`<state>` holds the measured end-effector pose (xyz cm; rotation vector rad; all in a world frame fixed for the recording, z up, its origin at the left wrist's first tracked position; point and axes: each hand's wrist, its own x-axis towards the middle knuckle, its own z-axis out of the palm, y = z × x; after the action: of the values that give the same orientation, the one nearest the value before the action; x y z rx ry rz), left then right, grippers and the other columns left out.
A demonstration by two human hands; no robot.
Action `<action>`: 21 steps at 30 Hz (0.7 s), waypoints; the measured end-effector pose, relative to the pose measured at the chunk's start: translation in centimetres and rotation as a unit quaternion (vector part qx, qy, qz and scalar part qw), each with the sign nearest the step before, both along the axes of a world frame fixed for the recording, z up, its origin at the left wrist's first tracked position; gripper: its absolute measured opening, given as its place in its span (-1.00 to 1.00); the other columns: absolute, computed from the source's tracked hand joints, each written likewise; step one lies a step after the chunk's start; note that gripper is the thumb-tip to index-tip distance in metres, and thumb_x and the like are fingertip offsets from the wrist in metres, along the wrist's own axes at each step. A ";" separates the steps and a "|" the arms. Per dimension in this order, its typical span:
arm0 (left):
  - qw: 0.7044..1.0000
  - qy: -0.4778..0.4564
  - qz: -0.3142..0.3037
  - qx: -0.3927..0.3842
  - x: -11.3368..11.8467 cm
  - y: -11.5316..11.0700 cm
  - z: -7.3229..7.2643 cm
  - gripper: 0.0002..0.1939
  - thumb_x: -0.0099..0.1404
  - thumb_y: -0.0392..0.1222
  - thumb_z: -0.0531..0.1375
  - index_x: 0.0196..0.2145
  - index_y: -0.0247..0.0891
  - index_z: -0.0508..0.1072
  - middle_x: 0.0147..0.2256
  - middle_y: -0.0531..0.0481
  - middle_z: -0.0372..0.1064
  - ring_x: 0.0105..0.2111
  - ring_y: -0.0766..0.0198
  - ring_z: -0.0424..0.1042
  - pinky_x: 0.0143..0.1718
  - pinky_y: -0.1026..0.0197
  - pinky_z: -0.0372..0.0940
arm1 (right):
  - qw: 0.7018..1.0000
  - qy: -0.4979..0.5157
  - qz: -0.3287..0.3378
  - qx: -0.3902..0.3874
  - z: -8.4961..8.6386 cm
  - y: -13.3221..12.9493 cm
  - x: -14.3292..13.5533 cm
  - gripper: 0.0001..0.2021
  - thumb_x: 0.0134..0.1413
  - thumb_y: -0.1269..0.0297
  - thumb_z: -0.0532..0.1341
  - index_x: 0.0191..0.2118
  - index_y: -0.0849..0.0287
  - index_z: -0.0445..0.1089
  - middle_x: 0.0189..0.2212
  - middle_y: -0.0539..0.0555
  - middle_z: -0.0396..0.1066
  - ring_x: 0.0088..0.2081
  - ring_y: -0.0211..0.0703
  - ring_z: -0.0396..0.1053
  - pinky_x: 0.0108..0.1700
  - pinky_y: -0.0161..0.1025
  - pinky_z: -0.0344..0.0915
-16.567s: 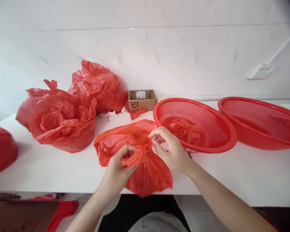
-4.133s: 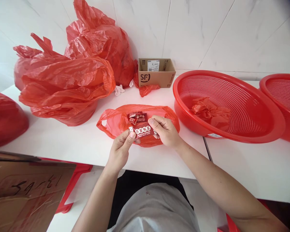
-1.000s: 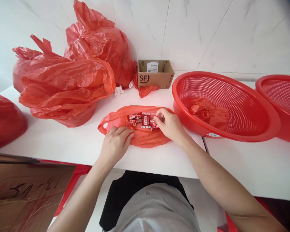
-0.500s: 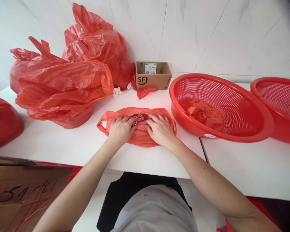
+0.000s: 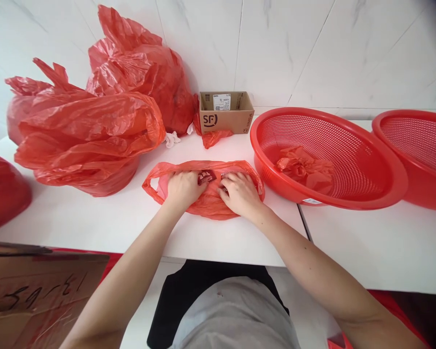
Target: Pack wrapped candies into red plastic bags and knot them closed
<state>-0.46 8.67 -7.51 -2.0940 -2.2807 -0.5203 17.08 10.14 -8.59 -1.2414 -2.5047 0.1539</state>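
Observation:
An open red plastic bag (image 5: 212, 208) lies on the white table in front of me, its handle loop spread to the left. Both hands reach into its mouth. My left hand (image 5: 182, 190) is closed at a dark red packet with pale print (image 5: 207, 177), the thumb against its near side; the other fingertips are hidden inside the bag. My right hand (image 5: 241, 194) has bent fingers pressed on another dark red printed piece, mostly covered by them. Whether the two pieces are joined cannot be seen. Red plastic shows between them.
Large, full red bags (image 5: 83, 140) stand at the left, another (image 5: 5, 191) at the edge. Behind is an open cardboard box (image 5: 225, 121) beside crumpled white tissue (image 5: 172, 139). A red basket (image 5: 352, 201) holding crumpled red plastic (image 5: 307, 169) and a second basket (image 5: 428, 189) stand right.
The dark red printed strip between my hands now shows as two parts with a gap. My left fingers have gone deeper into the bag. The view has shifted slightly.

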 end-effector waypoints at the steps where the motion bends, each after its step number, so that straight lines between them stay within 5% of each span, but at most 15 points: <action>1: 1.000 -0.025 0.006 0.004 0.0 -0.1 0.3 -0.76 0.19 -0.05 0.22 -0.39 -0.30 0.54 -0.41 -0.26 0.53 -0.28 -0.17 0.50 -0.10 -0.15 0.24 | 1.000 0.006 -0.003 -0.001 0.0 0.0 0.0 -0.83 0.24 0.32 0.17 -0.20 0.21 0.50 -0.06 0.19 0.48 0.00 0.11 0.33 0.06 0.02 0.19; 5: 0.988 -0.148 -0.001 0.046 -0.2 -2.0 1.8 -0.63 0.27 0.06 0.16 -0.17 -0.28 0.52 -0.23 -0.18 0.55 -0.23 0.02 0.50 -0.12 0.04 0.34 | 0.992 0.123 0.002 0.007 0.4 -0.4 -0.1 -0.84 0.23 0.37 0.16 -0.12 0.20 0.45 -0.09 0.18 0.49 -0.01 0.10 0.34 0.05 0.04 0.21; 7: 0.950 -0.305 -0.037 0.046 -0.2 -3.7 2.5 -0.61 0.33 0.08 0.11 -0.09 -0.23 0.51 -0.15 -0.10 0.54 -0.21 0.16 0.50 -0.15 0.17 0.36 | 0.967 0.251 0.031 -0.012 1.1 -0.8 -0.1 -0.81 0.25 0.38 0.14 -0.06 0.18 0.40 -0.07 0.15 0.48 -0.02 0.01 0.37 0.06 -0.03 0.25; 8: 0.906 -0.418 -0.052 0.029 -0.2 -4.6 2.8 -0.62 0.32 0.09 0.12 -0.12 -0.23 0.52 -0.17 -0.09 0.54 -0.25 0.20 0.49 -0.18 0.21 0.37 | 0.946 0.317 0.051 -0.042 1.6 -1.1 -0.1 -0.81 0.28 0.35 0.12 -0.04 0.16 0.39 -0.07 0.13 0.48 -0.03 -0.05 0.39 0.04 -0.08 0.28; 10: 0.763 -0.642 -0.057 -0.038 -0.2 -6.2 3.1 -0.61 0.25 0.13 0.20 -0.23 -0.25 0.56 -0.28 -0.08 0.54 -0.35 0.25 0.47 -0.27 0.24 0.38 | 0.891 0.422 0.095 -0.137 2.6 -1.5 0.0 -0.82 0.34 0.24 0.10 -0.05 0.11 0.38 -0.10 0.07 0.49 -0.08 -0.14 0.42 -0.02 -0.17 0.33; 12: 0.634 -0.765 -0.029 -0.113 0.1 -7.4 3.0 -0.58 0.14 0.17 0.30 -0.29 -0.28 0.58 -0.40 -0.06 0.51 -0.44 0.29 0.43 -0.37 0.29 0.37 | 0.838 0.475 0.132 -0.233 3.4 -1.9 0.2 -0.77 0.36 0.13 0.07 -0.15 0.10 0.41 -0.22 0.03 0.48 -0.17 -0.20 0.43 -0.11 -0.23 0.36; 14: 0.574 -0.804 -0.004 -0.156 0.4 -8.0 2.6 -0.54 0.07 0.16 0.36 -0.28 -0.31 0.58 -0.43 -0.06 0.50 -0.47 0.32 0.41 -0.43 0.33 0.34 | 0.805 0.488 0.159 -0.299 3.9 -2.0 0.3 -0.73 0.33 0.08 0.11 -0.29 0.12 0.41 -0.36 0.00 0.44 -0.28 -0.24 0.42 -0.19 -0.27 0.36; 17: 0.568 -0.809 0.003 -0.151 0.7 -8.6 2.0 -0.53 0.10 0.19 0.35 -0.28 -0.31 0.58 -0.41 -0.08 0.51 -0.45 0.32 0.41 -0.43 0.33 0.33 | 0.799 0.473 0.164 -0.335 3.9 -1.9 0.3 -0.70 0.25 0.07 0.20 -0.42 0.16 0.36 -0.47 -0.03 0.36 -0.38 -0.27 0.35 -0.30 -0.30 0.32; 21: 0.634 -0.766 -0.020 -0.103 0.7 -9.5 1.4 -0.43 0.17 0.33 0.21 -0.38 -0.32 0.58 -0.42 -0.10 0.50 -0.40 0.27 0.43 -0.34 0.27 0.33 | 0.808 0.481 0.135 -0.312 3.3 -1.6 0.2 -0.66 0.21 0.03 0.24 -0.45 0.16 0.31 -0.53 -0.07 0.25 -0.47 -0.31 0.22 -0.41 -0.33 0.20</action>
<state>0.24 -0.86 -6.09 -1.7946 -2.6879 -3.1308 17.31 8.51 -5.25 -0.6557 -1.6876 1.3854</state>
